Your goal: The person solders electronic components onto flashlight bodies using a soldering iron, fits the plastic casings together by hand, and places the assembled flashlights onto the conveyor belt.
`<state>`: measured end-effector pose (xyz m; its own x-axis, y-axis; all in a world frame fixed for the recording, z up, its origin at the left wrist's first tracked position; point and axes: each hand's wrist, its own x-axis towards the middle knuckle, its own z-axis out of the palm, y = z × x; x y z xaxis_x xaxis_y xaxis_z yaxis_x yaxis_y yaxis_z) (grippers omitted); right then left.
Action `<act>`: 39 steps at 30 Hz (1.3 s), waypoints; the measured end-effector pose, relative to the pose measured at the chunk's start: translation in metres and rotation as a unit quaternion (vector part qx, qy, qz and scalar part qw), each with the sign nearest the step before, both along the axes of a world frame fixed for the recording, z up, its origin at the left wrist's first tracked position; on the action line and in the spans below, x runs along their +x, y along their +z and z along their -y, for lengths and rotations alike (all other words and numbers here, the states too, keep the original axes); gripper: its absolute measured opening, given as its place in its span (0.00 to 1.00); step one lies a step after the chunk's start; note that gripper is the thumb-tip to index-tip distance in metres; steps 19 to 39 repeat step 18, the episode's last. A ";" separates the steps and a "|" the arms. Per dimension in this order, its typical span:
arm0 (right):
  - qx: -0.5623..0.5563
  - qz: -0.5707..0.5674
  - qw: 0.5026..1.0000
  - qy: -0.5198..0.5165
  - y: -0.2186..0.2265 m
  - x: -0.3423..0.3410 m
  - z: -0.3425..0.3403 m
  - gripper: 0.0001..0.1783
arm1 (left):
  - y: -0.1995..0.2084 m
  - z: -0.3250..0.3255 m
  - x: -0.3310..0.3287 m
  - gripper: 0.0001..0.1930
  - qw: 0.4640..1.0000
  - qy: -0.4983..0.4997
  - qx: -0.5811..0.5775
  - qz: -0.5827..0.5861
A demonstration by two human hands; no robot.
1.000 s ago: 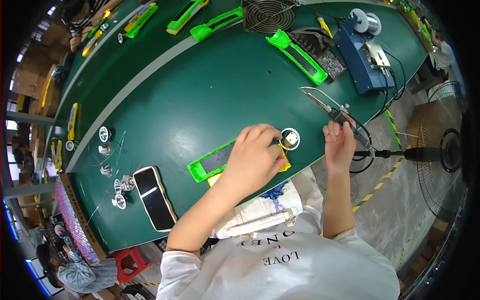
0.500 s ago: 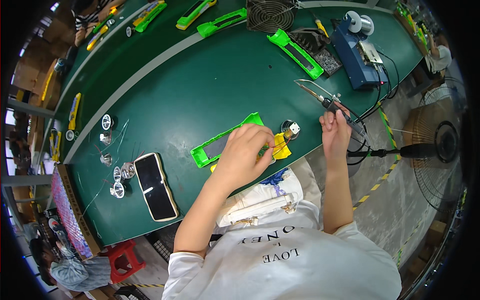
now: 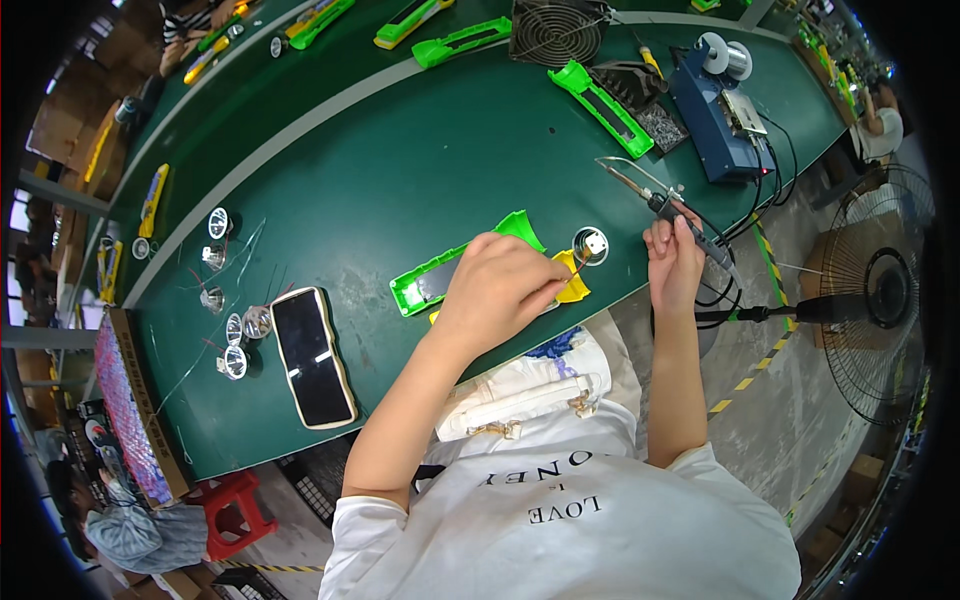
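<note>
My left hand (image 3: 500, 287) hovers over a green plastic casing (image 3: 408, 294), its thumb and fingertips pinched together on a thin wire (image 3: 578, 270). Just beyond those fingertips, a round lamp reflector (image 3: 591, 246) rests on the table with a small white piece in its middle. Part of a yellow plastic casing (image 3: 575, 291) shows beside the fingers, the rest covered by the hand. My right hand (image 3: 674, 262) is closed around a soldering iron (image 3: 663, 206) at the table's right edge. The iron's tip points up and left, away from the reflector.
A phone (image 3: 313, 358) and several loose reflectors (image 3: 233, 362) with wires lie to the left. At the back right are a blue solder feeder (image 3: 718, 130), a green casing (image 3: 602, 110) and a square fan (image 3: 556, 33). A standing fan (image 3: 870, 290) is on the right.
The reflector by my left hand now sits flatter, with its white piece centred. My left fingertips have shifted slightly toward the wire. My right hand keeps the soldering iron nearly still. The view has shifted slightly.
</note>
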<state>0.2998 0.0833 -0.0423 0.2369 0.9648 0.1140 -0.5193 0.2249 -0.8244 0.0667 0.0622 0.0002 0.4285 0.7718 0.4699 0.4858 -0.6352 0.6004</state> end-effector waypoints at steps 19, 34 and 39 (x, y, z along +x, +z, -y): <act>-0.003 0.015 1.000 -0.007 -0.003 0.000 -0.003 0.13 | 0.011 -0.018 0.005 0.19 0.982 -0.044 -0.166 -0.084; -0.003 0.015 1.000 -0.007 -0.003 0.000 -0.003 0.13 | 0.011 -0.018 0.005 0.19 0.982 -0.044 -0.166 -0.084; -0.003 0.015 1.000 -0.007 -0.003 0.000 -0.003 0.13 | 0.011 -0.018 0.005 0.19 0.982 -0.044 -0.166 -0.084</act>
